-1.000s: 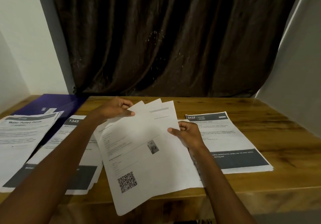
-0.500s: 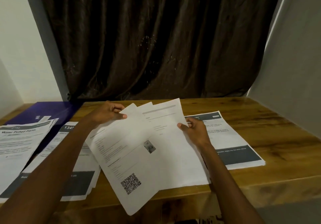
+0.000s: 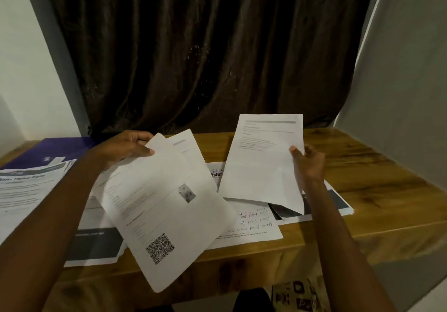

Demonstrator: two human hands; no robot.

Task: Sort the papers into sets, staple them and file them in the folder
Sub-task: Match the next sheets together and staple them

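Papers first: they're spread over a wooden table [image 3: 377, 190] and split between two hands right now. The right hand [image 3: 308, 164] pinches a single sheet [image 3: 263, 164] by its right edge, thumb on the printed face and the other fingers behind it, so that hand is closed on paper, not free. This sheet hangs nearly upright, long axis running top to bottom, its lower corner drooping toward the pile with the dark banner [image 3: 338, 202] at the right of the table.

The left hand [image 3: 125, 148] grips a fanned bunch, the QR-code sheet [image 3: 167, 215] in front and at least one more page peeking out behind it. Thumb on top near the upper corner, fingers curled underneath. That bunch tilts diagonally, long axis running from the hand down toward the near table edge.

Between the two held lots lies a handwritten page [image 3: 251, 224], flat on the table. Further left there's a pile headed "Water Potted Plants" [image 3: 26, 188], and a purple folder [image 3: 48, 150] lies at the far left corner under it.

My guess is we're mid-sorting: the single sheet is well apart from the fan, and the right-side pile sits just below it, so the right hand is the nearer one for dropping it there. No stapler in view that I can spot.
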